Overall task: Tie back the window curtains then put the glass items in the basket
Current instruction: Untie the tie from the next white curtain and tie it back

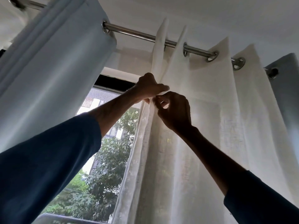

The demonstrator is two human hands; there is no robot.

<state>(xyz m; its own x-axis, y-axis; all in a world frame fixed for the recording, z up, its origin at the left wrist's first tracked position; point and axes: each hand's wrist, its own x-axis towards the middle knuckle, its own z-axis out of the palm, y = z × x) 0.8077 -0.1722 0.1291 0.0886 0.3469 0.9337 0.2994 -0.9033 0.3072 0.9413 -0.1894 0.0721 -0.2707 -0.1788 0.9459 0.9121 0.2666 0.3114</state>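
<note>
Fingers: the left hand (149, 88) has its fingers (162, 88) curled over a gathered fold. The right hand (175, 112) pinches the same fold with curled fingertips (168, 96) just below, so both hands hold cloth.
Task's thing: the sheer white curtain (210, 118) hangs through the centre and right of the frame. Its leading edge is bunched at the two hands, just above centre.
Step in hand: by my reading, the sheer is being gathered before a tie goes on. The glass items come after.
Doing it well: I would stack the pleats evenly along the edge, keep one hand clamped while the other feeds more cloth, and pull sideways rather than down so the eyelets (211, 56) slide and the thin weave is not strained.
Around it: the curtain rod (137, 33) crosses the upper frame. A pale blue curtain (53, 75) fills the upper left and a grey curtain (287, 97) shows at the right edge. The window (111, 143), lower centre, shows trees.
Hard to make out: backlight turns both hands to silhouettes, so I cannot tell whether a tie-back or clip is in the right fingers.
Cut off: the curtain's lower half, any tie-back hook, the basket and the glass items lie outside the frame.
</note>
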